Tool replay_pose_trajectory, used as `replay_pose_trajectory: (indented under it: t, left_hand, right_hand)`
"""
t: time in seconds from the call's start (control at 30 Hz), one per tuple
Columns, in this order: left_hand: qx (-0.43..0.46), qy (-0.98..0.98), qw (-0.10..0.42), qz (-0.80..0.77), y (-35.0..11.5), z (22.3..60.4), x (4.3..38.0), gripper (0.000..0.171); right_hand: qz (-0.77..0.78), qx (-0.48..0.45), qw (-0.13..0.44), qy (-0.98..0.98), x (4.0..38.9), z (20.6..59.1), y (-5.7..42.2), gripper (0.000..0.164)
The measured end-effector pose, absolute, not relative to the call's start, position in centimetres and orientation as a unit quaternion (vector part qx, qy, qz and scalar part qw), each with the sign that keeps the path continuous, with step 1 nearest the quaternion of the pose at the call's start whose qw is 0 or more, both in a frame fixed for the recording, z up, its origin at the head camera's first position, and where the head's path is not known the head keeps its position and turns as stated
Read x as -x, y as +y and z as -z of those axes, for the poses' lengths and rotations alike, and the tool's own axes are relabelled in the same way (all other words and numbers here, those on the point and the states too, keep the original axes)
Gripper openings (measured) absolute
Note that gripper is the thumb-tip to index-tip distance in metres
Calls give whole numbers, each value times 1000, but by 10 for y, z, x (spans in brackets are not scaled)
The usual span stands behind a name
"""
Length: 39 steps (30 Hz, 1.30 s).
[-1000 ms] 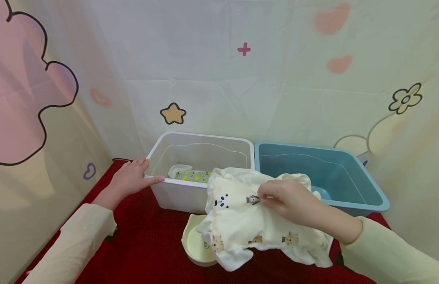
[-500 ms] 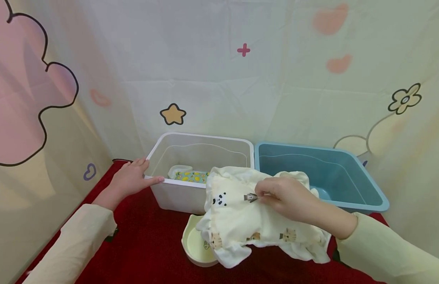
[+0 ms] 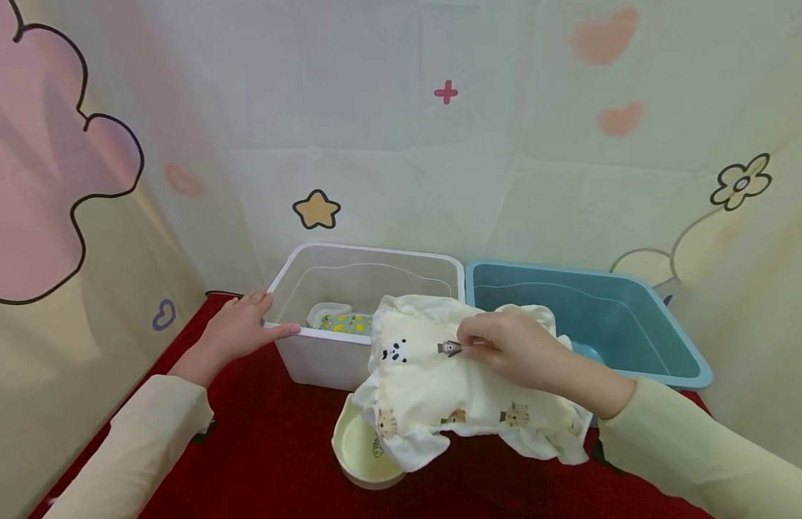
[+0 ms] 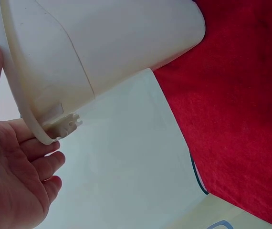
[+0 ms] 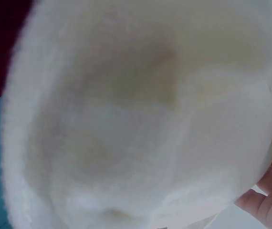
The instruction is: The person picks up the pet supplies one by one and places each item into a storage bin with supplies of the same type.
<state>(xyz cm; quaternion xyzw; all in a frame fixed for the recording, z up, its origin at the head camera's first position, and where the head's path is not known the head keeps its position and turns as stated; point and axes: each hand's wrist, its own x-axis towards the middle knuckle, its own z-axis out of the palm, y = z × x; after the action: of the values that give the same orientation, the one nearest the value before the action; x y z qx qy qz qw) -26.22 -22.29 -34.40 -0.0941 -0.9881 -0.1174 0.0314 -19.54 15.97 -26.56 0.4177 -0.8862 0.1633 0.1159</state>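
My right hand (image 3: 521, 355) pinches a cream, ruffle-edged cloth (image 3: 433, 382) printed with small animal faces, a panda among them. The cloth hangs draped over the front of the two bins and overlaps a pale yellow bowl (image 3: 358, 450) with an ear-shaped rim. Up close in the right wrist view, its white fleecy side is blurred and fills most of the picture. My left hand (image 3: 241, 328) rests on the left front corner of a white bin (image 3: 336, 362), thumb along the front rim. In the left wrist view the fingers (image 4: 47, 164) lie loosely bent under that corner.
Beside the white bin stands a blue bin (image 3: 635, 321), their rims close together. Inside the white bin lies a green cloth with a yellow fruit print (image 3: 345, 324). A red cloth (image 3: 265, 447) covers the table, with a printed curtain (image 3: 388, 144) behind.
My right hand has moved slightly left and up with the cream cloth, covering more of the white bin's front. The left hand stays on the bin corner.
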Motion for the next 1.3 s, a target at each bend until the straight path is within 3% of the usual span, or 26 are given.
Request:
replay_pose_trajectory:
  t: [1.3]
  left_hand:
    - [89,-988,32,124,-223,344,263,97]
  right_hand:
    - [-176,-405,82,-893,214,259,145,16]
